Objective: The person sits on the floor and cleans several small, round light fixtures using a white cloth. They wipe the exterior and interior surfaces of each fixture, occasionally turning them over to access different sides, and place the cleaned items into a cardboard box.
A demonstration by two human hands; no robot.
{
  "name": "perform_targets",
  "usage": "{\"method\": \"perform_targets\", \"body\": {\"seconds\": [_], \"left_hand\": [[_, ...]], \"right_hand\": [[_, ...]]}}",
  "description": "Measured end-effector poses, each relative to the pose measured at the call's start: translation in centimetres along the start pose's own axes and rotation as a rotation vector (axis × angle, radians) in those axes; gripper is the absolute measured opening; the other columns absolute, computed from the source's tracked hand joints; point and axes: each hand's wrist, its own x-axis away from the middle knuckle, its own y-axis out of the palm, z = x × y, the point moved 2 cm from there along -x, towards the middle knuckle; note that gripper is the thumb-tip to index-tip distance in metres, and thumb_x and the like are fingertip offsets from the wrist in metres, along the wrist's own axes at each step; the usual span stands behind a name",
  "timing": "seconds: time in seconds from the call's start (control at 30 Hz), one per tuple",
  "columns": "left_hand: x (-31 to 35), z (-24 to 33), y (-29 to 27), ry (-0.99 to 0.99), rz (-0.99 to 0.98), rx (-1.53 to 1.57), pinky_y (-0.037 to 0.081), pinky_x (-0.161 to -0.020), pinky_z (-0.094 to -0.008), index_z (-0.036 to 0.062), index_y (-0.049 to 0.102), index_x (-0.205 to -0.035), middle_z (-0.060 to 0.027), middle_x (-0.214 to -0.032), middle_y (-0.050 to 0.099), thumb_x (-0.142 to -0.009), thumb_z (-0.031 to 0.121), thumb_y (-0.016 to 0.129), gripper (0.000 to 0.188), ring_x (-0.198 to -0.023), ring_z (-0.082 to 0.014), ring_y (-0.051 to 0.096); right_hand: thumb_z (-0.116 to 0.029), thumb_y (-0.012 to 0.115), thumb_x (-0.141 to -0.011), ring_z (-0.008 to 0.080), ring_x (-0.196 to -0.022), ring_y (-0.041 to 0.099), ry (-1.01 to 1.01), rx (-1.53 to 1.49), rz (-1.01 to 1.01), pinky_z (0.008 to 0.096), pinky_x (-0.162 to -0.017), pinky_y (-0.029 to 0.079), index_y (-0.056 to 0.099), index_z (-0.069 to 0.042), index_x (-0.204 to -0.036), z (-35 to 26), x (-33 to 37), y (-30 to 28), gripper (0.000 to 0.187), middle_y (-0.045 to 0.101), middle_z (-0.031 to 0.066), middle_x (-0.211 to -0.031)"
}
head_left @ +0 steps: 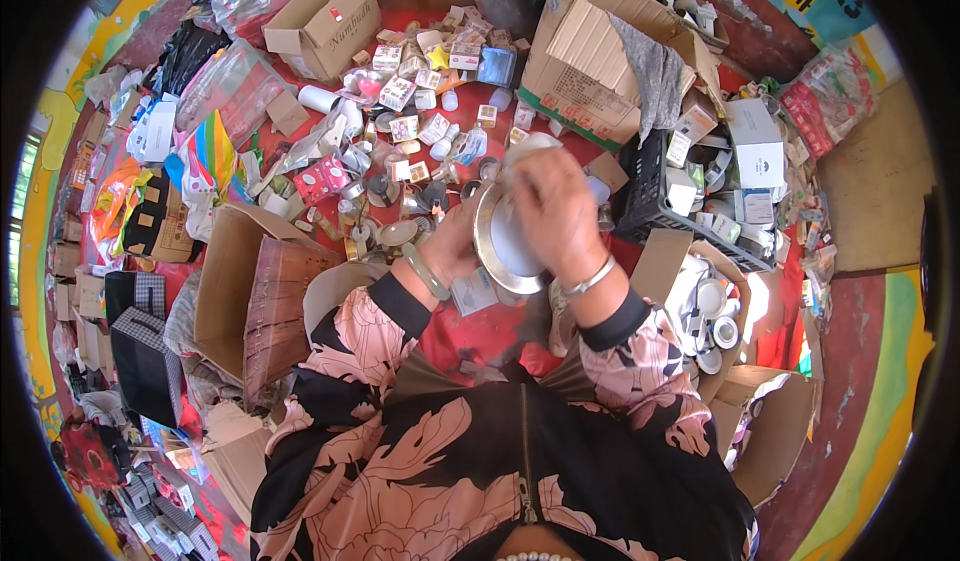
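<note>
In front of my chest I hold a round downlight (512,239) with a gold-coloured metal rim and a pale disc inside it. My left hand (458,243) is closed on the rim's left side, a green bangle on its wrist. My right hand (556,206), with a silver bangle, lies across the upper right of the downlight. Its fingers are bent and slightly smeared, so their exact grip is hidden. A whitish rounded piece (533,144) shows just beyond the right hand. Below the downlight lies a small pale box (474,292).
Small boxes (397,93) and loose lamp parts (397,232) crowd the red floor ahead. An open carton (240,291) stands at my left. To the right are a black crate (640,196) of boxes, a carton of white round fittings (712,299) and another open carton (775,441).
</note>
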Motion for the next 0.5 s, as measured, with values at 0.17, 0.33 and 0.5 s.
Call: {"method": "perform_targets", "body": {"seconds": [0.17, 0.33, 0.5], "left_hand": [[-0.4, -1.5, -1.6, -0.031, -0.228, 0.426, 0.048, -0.084, -0.0322, 0.007, 0.048, -0.122, -0.0038, -0.115, 0.056, -0.093, 0.037, 0.045, 0.041, -0.099, -0.0144, 0.057], [0.1, 1.2, 1.2, -0.126, 0.026, 0.237, 0.048, -0.085, -0.0325, 0.0053, 0.048, -0.121, -0.0063, -0.115, 0.056, -0.093, 0.032, 0.045, 0.038, -0.099, -0.0163, 0.057], [-0.4, -0.6, -0.8, -0.139, -0.072, 0.379, 0.048, -0.084, -0.0318, 0.006, 0.049, -0.121, -0.0051, -0.113, 0.057, -0.094, 0.036, 0.044, 0.041, -0.098, -0.0151, 0.058]], "right_hand": [[0.004, 0.065, -0.067, 0.0305, -0.082, 0.059, -0.022, -0.262, -0.102, 0.0351, -0.073, 0.048, 0.058, -0.003, -0.081, -4.0, 0.7, 0.2, 0.017, 0.058, 0.0119, -0.082], [0.0, 0.061, -0.071, 0.0316, -0.077, 0.059, 0.165, -0.072, 0.002, 0.0371, -0.068, 0.048, 0.058, -0.002, -0.08, 0.7, -0.2, -0.4, 0.01, 0.058, 0.0154, -0.079], [0.0, 0.061, -0.071, 0.0329, -0.076, 0.058, 0.055, -0.159, -0.018, 0.0388, -0.067, 0.048, 0.058, -0.002, -0.082, -0.3, 0.3, 0.2, 0.012, 0.058, 0.0156, -0.079]]}}
